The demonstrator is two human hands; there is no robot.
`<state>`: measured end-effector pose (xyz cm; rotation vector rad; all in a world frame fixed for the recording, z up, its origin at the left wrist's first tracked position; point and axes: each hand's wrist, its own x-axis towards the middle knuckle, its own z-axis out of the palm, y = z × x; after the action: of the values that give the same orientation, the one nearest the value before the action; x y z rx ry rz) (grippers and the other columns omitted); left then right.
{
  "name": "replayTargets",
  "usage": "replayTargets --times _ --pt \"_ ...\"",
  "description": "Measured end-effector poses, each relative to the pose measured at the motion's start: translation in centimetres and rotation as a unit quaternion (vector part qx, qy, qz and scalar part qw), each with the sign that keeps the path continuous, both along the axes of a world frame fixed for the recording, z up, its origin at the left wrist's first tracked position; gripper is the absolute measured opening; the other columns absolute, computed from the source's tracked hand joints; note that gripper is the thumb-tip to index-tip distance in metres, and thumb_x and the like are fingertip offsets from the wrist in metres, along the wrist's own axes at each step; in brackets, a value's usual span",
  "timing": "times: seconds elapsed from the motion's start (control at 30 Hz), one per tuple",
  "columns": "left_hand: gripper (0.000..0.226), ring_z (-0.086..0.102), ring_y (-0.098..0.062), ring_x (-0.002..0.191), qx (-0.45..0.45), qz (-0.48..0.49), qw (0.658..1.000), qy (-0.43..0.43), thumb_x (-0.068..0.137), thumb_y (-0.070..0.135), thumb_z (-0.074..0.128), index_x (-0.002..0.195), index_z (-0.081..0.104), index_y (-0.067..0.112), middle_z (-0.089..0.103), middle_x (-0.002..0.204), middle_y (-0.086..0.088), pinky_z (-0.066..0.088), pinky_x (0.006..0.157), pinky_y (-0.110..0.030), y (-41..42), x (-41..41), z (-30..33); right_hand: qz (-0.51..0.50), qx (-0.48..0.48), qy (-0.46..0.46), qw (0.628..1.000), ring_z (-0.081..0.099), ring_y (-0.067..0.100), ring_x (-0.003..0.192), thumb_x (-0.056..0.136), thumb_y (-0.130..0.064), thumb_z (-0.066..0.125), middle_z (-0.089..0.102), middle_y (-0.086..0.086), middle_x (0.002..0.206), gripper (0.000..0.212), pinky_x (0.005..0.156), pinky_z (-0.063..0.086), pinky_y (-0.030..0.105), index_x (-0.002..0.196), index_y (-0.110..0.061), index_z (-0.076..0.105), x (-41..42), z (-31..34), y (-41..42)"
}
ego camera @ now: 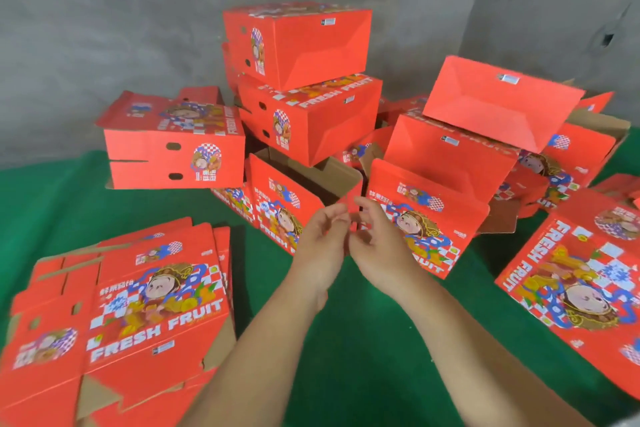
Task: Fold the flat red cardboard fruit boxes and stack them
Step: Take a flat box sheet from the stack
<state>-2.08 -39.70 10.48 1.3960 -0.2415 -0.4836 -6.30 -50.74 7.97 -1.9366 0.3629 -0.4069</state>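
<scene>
- The flat box blanks (138, 305) lie in a pile at lower left on the green worktop (346, 357); the top one reads "FRESH FRUIT" in white letters under a cartoon figure on a red, white and blue chequered print, with a small barcode label below.
- The same "FRESH FRUIT" wording shows on a flat stack at right (575, 274) and on the folded boxes (301, 87) heaped against the grey wall (104, 45).
- Other characters on the boxes are too small to read.
- The left hand (320, 246) and right hand (379, 246) are raised close together at centre, fingers loosely curled, fingertips nearly meeting.
- Neither hand clearly holds anything; a red edge shows between them, but I cannot tell whether it is pinched.
- An open folded box (294, 198) stands just behind the hands.
</scene>
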Motion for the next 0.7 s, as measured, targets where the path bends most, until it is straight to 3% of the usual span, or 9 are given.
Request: replayTargets --times 0.13,0.23,0.37,0.43,0.5,0.57,0.6,0.63,0.7 --pt "0.019 0.072 -0.011 0.098 0.02 0.04 0.999 0.021 0.106 0.013 0.053 0.113 0.069 0.02 0.077 0.109 0.0 0.054 0.097 -0.035 3.0 0.2 -3.8 0.059 -0.035 0.075 0.995 0.063 -0.009 0.093 0.094 -0.014 0.056 0.062 -0.02 0.117 0.059 0.072 0.048 0.008 0.142 -0.046 0.041 1.1 -2.9 3.2" --pt "0.017 0.071 -0.014 0.098 0.052 0.072 0.994 0.056 0.105 0.013 0.056 0.116 0.069 0.015 0.076 0.113 -0.006 0.054 0.097 -0.035 5.9 0.2 -7.0 0.134 -0.044 0.14 0.98 0.068 0.009 0.091 0.092 -0.015 0.053 0.067 -0.011 0.113 0.054 0.085 0.057 0.035 0.136 -0.044 0.041 1.7 -5.7 6.4" --pt "0.014 0.068 -0.017 0.111 0.11 0.131 0.982 0.075 0.098 0.008 0.064 0.109 0.066 0.015 0.071 0.12 -0.013 0.052 0.092 -0.023 11.2 0.6 -11.4 0.196 -0.052 0.25 0.947 0.063 0.023 0.12 0.091 -0.024 0.057 0.055 0.002 0.145 0.079 0.096 0.047 0.031 0.159 -0.036 0.019 2.4 -8.9 10.8" --pt "0.022 0.066 -0.019 0.113 0.188 0.152 0.969 0.05 0.096 0.011 0.066 0.117 0.065 0.016 0.069 0.126 -0.012 0.053 0.094 -0.026 14.6 1.7 -13.2 0.239 -0.037 0.283 0.928 0.061 0.021 0.12 0.095 -0.03 0.057 0.047 0.001 0.154 0.079 0.094 0.049 0.028 0.161 -0.036 0.014 3.1 -10.0 12.7" --pt "0.043 0.056 -0.025 0.13 0.399 0.141 0.905 -0.043 0.097 0.032 0.069 0.136 0.058 0.021 0.059 0.142 -0.008 0.044 0.11 -0.041 18.5 3.6 -15.4 0.27 -0.008 0.312 0.911 0.064 0.013 0.095 0.096 -0.033 0.056 0.046 0.0 0.153 0.077 0.07 0.05 0.017 0.161 -0.036 0.014 4.3 -10.7 14.4" --pt "0.08 0.03 -0.037 0.151 0.632 0.055 0.767 -0.095 0.091 0.061 0.064 0.158 0.028 0.035 0.023 0.167 -0.014 0.02 0.124 -0.052 21.8 4.7 -16.9 0.264 0.049 0.327 0.906 0.063 0.008 0.081 0.096 -0.032 0.056 0.053 -0.002 0.143 0.074 0.06 0.05 0.017 0.16 -0.033 0.018 5.2 -11.0 15.3" --pt "0.094 0.019 -0.044 0.155 0.692 0.015 0.717 -0.08 0.089 0.072 0.059 0.162 0.01 0.038 0.0 0.17 -0.02 0.011 0.125 -0.055 23.2 5.1 -17.8 0.257 0.091 0.337 0.901 0.064 0.01 0.085 0.096 -0.03 0.057 0.057 -0.002 0.134 0.072 0.069 0.056 0.023 0.159 -0.03 0.021 5.7 -11.1 16.0" --pt "0.102 0.014 -0.049 0.155 0.719 -0.012 0.692 -0.063 0.087 0.078 0.053 0.163 0.0 0.036 -0.013 0.169 -0.024 0.01 0.126 -0.056 24.2 5.1 -18.6 0.247 0.129 0.348 0.895 0.065 0.013 0.09 0.096 -0.028 0.057 0.06 -0.003 0.125 0.07 0.081 0.059 0.031 0.158 -0.028 0.025 6.1 -11.3 16.6" --pt "0.1 0.02 -0.049 0.153 0.734 -0.033 0.675 -0.073 0.089 0.08 0.045 0.164 0.003 0.029 -0.004 0.168 -0.026 0.022 0.125 -0.053 25.5 4.6 -20.3 0.222 0.173 0.367 0.886 0.064 0.016 0.094 0.096 -0.027 0.058 0.06 -0.004 0.112 0.067 0.092 0.056 0.037 0.156 -0.025 0.029 6.8 -12.0 17.4"
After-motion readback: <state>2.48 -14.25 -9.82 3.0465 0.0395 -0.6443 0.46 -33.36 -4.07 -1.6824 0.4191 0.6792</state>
